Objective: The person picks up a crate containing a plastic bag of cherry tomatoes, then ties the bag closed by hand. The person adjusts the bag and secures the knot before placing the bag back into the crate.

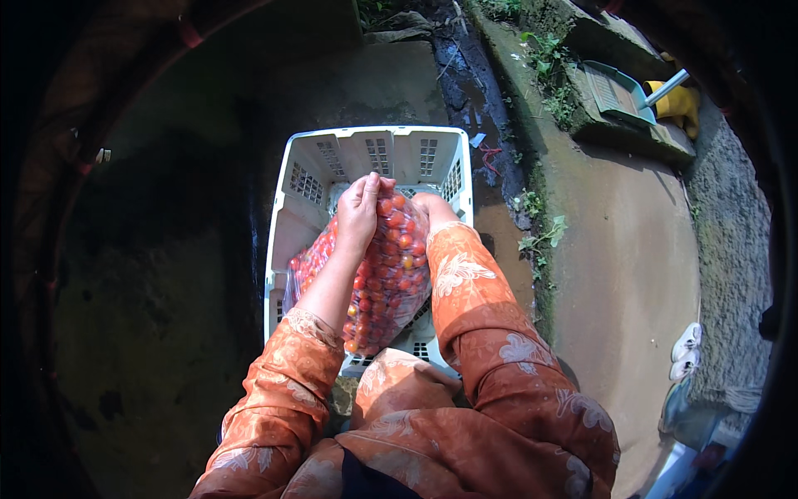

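Note:
A clear plastic bag of small red and orange cherry tomatoes (391, 287) rests tilted inside a white slatted plastic crate (299, 237). At the top of the bag, my left hand (357, 214) is closed, its fingers bunched on the plastic. My right hand (429, 205) reaches to the bag's upper right side. Its fingers are hidden behind the bag, so their grip does not show. Both forearms, in orange flowered sleeves, come over the crate's near side.
Right of the crate runs a wet, dark drainage channel (470, 91) with weeds (544, 237) along its edge. A teal dustpan (615, 91) with a pale handle lies on a concrete ledge by a yellow item (680, 104). White shoes (686, 351) stand at far right.

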{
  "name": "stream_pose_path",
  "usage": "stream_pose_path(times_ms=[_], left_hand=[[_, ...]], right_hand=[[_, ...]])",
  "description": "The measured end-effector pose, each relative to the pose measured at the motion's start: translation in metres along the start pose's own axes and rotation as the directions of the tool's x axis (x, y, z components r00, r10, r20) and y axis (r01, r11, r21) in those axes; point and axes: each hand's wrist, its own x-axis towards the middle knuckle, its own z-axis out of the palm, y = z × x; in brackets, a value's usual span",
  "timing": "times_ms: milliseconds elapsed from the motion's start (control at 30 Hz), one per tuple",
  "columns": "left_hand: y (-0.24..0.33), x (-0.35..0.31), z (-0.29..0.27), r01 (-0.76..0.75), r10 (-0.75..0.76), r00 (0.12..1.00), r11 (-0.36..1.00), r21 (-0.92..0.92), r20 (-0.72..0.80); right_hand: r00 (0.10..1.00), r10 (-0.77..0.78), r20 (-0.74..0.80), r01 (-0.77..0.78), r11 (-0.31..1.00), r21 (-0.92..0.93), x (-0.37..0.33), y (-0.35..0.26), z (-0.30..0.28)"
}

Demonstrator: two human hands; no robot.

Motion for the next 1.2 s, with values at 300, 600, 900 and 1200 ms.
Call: stream_pose_path(times_ms=[300,600,900,1200], left_hand=[[0.001,0.021,-0.009,-0.175,0.11,0.983,0.795,0.58,0.147],[-0.006,0.008,-0.009,-0.089,0.093,0.995,0.989,0.119,-0.027],[0.019,-0.029,-0.025,-0.138,0.13,0.973,0.99,-0.031,-0.189],[0.069,-0.078,-0.087,-0.234,0.145,0.943,0.929,-0.286,-0.299]], right_hand=[[0.973,0.106,0.207,-0.174,0.922,0.345,-0.065,-0.025,-0.001],[0.976,0.095,0.197,-0.186,0.834,0.52,-0.131,-0.055,0.017],[0.938,-0.02,0.346,-0.11,0.929,0.354,-0.149,-0.072,0.022],[1.0,0.018,0.007,-0.013,0.907,-0.421,-0.123,-0.096,0.009]])
